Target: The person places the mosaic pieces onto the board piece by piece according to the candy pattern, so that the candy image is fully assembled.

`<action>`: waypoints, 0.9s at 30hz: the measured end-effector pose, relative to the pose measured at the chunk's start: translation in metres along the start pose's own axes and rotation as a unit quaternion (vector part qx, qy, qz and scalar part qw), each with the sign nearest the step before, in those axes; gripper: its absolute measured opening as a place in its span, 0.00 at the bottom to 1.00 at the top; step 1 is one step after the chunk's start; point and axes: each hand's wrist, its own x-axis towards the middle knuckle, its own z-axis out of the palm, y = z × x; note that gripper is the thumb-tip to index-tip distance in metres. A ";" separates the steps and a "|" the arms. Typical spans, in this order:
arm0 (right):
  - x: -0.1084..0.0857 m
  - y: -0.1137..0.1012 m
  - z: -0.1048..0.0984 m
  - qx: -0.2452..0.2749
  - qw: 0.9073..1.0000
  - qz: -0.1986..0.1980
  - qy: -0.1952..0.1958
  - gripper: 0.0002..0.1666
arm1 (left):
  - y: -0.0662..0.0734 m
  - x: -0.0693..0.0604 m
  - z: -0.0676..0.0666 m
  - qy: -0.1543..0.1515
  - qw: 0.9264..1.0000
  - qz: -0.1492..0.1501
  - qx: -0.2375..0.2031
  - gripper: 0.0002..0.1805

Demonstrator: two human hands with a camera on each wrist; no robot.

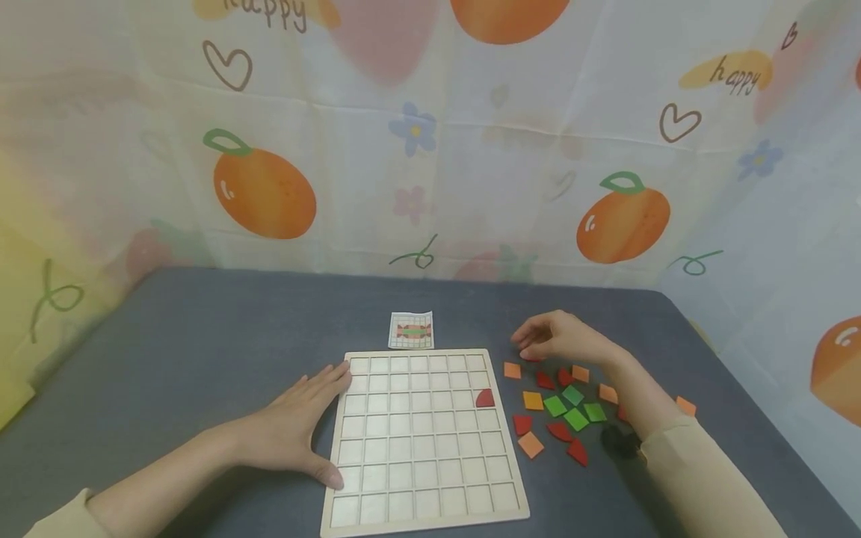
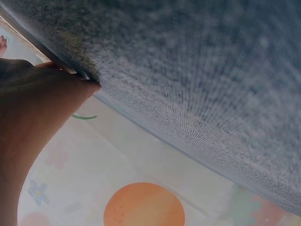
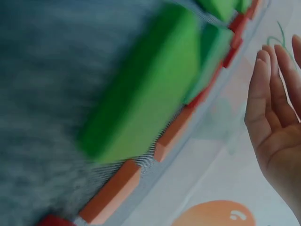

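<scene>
A pale wooden grid board (image 1: pixel 425 526) lies on the dark table, with one red quarter-round tile (image 1: pixel 485 397) in a cell near its right edge. My left hand (image 1: pixel 289 422) is spread along the board's left side, fingertips at the upper corner and thumb on the lower edge. Over the loose tiles at the upper right hovers my right hand (image 1: pixel 563 340), its fingers loosely bent. A bit of red shows just under its fingertips; whether they touch it is unclear. In the right wrist view that hand (image 3: pixel 277 117) has extended fingers and holds nothing visible.
Right of the board lie scattered green tiles (image 1: pixel 576 419), orange tiles (image 1: pixel 531 445), a yellow-orange tile (image 1: pixel 533 401) and red tiles (image 1: pixel 577 452). A small pattern card (image 1: pixel 411 331) with a candy design lies beyond the board. Behind the table hangs a fruit-print curtain (image 1: pixel 471 164).
</scene>
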 end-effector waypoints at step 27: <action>-0.004 -0.004 0.030 -0.099 0.994 0.000 0.046 0.14 | 0.001 0.002 -0.001 -0.012 1.000 -0.007 -0.009 0.75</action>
